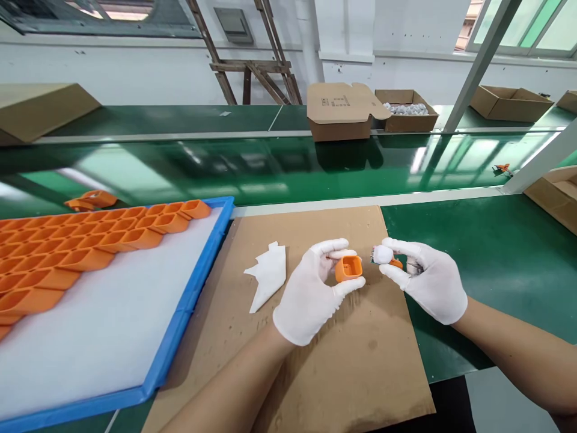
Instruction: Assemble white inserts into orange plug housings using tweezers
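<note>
My left hand (315,288), in a white glove, grips a small orange plastic housing (348,268) between thumb and fingers, its open side facing me. To the right, my gloved right hand (426,276) pinches a small white rounded part (382,254) with a bit of circuit board at its left end. An orange piece (396,263) shows just below that part, and something silvery sits under the curled fingers. The two held things are a short gap apart, above the cardboard sheet (360,361). Left of my left hand lies a torn white piece of paper (269,275).
A blue-rimmed tray (180,328) on the left holds many rows of orange housings (90,258). Beyond the bench runs a shiny green belt (270,171), with orange parts (92,199) on it. Cardboard boxes (340,129) stand on the far shelf; a metal post (480,66) rises at right.
</note>
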Tool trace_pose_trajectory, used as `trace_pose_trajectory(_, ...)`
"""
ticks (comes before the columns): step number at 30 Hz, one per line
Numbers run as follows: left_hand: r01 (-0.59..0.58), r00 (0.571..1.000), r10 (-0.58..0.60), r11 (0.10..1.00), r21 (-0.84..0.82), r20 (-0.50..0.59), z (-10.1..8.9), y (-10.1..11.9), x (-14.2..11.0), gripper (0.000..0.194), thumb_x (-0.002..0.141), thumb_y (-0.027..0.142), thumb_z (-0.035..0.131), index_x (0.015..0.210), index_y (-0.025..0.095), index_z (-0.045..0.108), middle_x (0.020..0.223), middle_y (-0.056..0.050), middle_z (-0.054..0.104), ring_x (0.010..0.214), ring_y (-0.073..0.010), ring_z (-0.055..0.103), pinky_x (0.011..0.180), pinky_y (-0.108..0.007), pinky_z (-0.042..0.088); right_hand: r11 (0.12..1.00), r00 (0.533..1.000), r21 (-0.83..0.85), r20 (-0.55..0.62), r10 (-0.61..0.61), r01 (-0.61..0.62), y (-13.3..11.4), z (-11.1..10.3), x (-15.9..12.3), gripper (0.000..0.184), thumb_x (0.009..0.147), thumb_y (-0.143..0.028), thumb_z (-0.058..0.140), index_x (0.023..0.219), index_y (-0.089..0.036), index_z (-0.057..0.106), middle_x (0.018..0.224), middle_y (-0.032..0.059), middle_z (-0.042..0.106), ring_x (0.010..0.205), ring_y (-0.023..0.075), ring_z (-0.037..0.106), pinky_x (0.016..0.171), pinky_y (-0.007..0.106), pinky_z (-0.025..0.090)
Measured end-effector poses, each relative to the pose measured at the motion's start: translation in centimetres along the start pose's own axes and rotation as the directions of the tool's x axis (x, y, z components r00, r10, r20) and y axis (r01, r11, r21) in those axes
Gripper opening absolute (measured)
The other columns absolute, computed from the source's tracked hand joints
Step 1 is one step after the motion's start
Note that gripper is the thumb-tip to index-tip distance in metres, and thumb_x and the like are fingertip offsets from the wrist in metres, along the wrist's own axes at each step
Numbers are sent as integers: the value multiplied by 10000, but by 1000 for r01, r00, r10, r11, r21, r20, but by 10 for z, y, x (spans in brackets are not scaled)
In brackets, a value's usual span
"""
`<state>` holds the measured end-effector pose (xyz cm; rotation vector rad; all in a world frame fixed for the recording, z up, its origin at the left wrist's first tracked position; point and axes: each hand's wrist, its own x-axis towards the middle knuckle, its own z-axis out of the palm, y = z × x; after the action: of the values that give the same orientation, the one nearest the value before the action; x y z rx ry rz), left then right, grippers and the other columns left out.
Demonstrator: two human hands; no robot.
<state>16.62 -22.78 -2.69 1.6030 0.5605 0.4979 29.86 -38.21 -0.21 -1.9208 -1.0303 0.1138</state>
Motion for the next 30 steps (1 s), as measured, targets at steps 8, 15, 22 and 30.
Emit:
trace_pose_trajectory(8,-317,948,318,948,27,-20,-5,7,1,298,708,187,851,968,237,716,1102,-50,666,1063,-232,689,969,-421,598,972,968,-55,-90,-233,229,2,1,1,221,930,-184,582,1042,-288,742,969,16,731,628,131,578,612,287,533)
trace_pose_trajectory(15,-350,935,353,934,66,-41,-3,-7,-5,219,824,136,757,998,259,709,1118,-28,747,1073,-202,712,982,-398,608,970,964,-59,-110,-240,235,4,3,2,243,925,-225,603,1107,-260,759,991,52,726,599,130,559,575,297,519)
trace_pose_trajectory(22,-157,980,172,977,145,-96,0,-3,-9,282,786,266,806,1063,253,754,1118,-45,770,1050,-246,726,1054,-485,566,963,959,-68,-97,-265,259,2,1,-2,343,907,-168,623,1214,-293,708,857,-11,737,583,126,575,567,283,511)
trace_pose_trajectory(30,89,982,-74,993,-82,173,-10,10,0,535,859,434,734,1322,214,581,1174,-82,710,934,-213,709,947,-450,583,907,896,-47,-142,-421,419,4,-1,-3,301,931,-132,668,1199,-266,695,985,6,772,637,116,662,643,261,591)
